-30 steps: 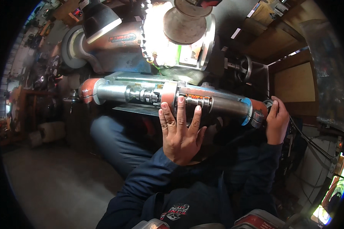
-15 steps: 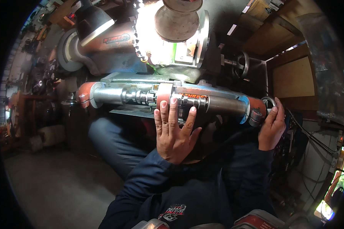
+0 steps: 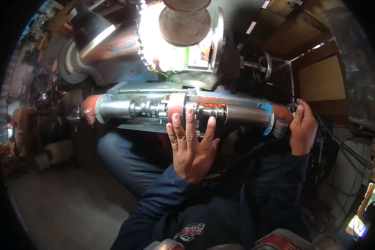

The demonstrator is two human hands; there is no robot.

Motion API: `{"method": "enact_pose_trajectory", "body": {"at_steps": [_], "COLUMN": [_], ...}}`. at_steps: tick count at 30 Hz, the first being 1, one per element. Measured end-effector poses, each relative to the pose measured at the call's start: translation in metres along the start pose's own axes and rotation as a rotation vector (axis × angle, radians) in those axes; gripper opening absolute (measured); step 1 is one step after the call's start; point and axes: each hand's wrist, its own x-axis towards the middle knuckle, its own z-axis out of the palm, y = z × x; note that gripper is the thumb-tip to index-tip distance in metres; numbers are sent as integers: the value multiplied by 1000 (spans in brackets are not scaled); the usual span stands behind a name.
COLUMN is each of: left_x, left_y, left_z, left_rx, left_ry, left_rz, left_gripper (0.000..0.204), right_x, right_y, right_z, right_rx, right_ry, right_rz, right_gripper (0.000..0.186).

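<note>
My left hand [image 3: 193, 152] is open with its fingers spread, palm down. Its fingertips rest at the red middle collar [image 3: 176, 104] of a long fixture and by the bright metal part beside it. Shiny lobed shaft sections, like a camshaft [image 3: 154, 109], run out on both sides of this collar. They lie between a bright steel cylinder [image 3: 117, 109] on the left and a darker steel cylinder [image 3: 248, 114] on the right. At the fixture's right end, my right hand [image 3: 304, 131] is closed round a small handwheel [image 3: 293, 107], which it mostly hides.
Behind the fixture stands a grinding machine with a brightly lit area and a dull rounded pulley-shaped part [image 3: 186, 25]. A black lamp [image 3: 89, 33] hangs at upper left. A larger handwheel [image 3: 263, 67] stands farther back. Cables [image 3: 341, 143] run along the right side.
My right hand has shifted round the small handwheel, outward and a little to the right, fingers higher. My left hand stays at the collar. The whole view has shifted slightly.
</note>
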Motion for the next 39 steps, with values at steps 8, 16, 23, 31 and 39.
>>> {"method": "enact_pose_trajectory", "body": {"at_steps": [8, 16, 23, 31, 39], "left_x": [3, 4, 4, 10, 19], "left_y": [1, 2, 2, 9, 16], "left_z": [0, 2, 1, -2, -14], "left_rx": [4, 33, 51, 18, 129], "left_ry": [-3, -4, -7, -2, 49], "left_rz": [6, 10, 8, 24, -56], "left_gripper": [60, 62, 60, 58, 56], "right_x": [-10, -21, -28, -36, -37], "right_y": [5, 11, 14, 23, 28], "right_z": [7, 16, 24, 29, 40], "right_rx": [87, 162, 202, 243, 322], "right_ry": [97, 250, 348, 462, 414], "right_rz": [-4, -89, -187, -193, -257], "right_gripper": [29, 31, 34, 40, 35]}}
